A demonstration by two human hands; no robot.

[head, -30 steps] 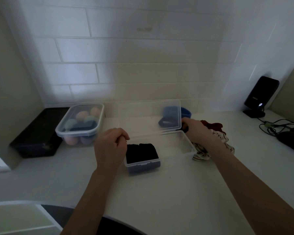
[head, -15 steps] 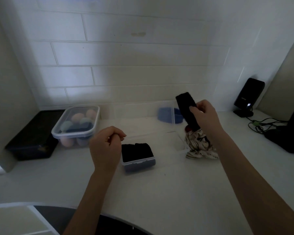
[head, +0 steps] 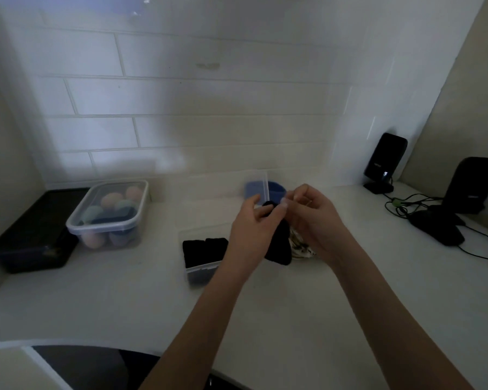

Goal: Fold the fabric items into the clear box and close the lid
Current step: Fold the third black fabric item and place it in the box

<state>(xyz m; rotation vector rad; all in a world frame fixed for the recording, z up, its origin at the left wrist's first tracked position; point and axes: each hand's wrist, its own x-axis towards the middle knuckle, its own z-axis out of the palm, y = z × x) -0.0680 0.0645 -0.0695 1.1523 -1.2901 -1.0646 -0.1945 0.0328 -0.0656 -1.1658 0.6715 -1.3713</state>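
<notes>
Right now, both hands are up over the desk (head: 293,313), working one dark piece between them.
Left hand (head: 251,229): closed on the top of the black fabric (head: 278,243), thumb and fingers pinching it near its upper end.
Right hand (head: 316,220): fingers curled in, pinching the same upper end from the other side; both hands grip it together.
Black fabric: hangs down between the two wrists, above the desk, its lower end dangling just at the 3 o'clock side of the clear box (head: 200,266).
Clear box: open on the desk, at 9 o'clock of the hands, with folded black pieces (head: 204,250) already inside at its 9 o'clock end.
Lid (head: 223,190): stands up behind the box, at 12 o'clock, leaning toward the tiled wall.
Patterned fabric (head: 302,247): a crumpled heap on the desk, partly hidden under the right hand.
Blue item (head: 275,190): at 12 o'clock of the hands, by the wall; hard to tell what it is.
Second lidded box (head: 110,212): well off at 9 o'clock, holding rounded pastel things.
Speakers (head: 385,161): far at 3 o'clock with cables.
</notes>
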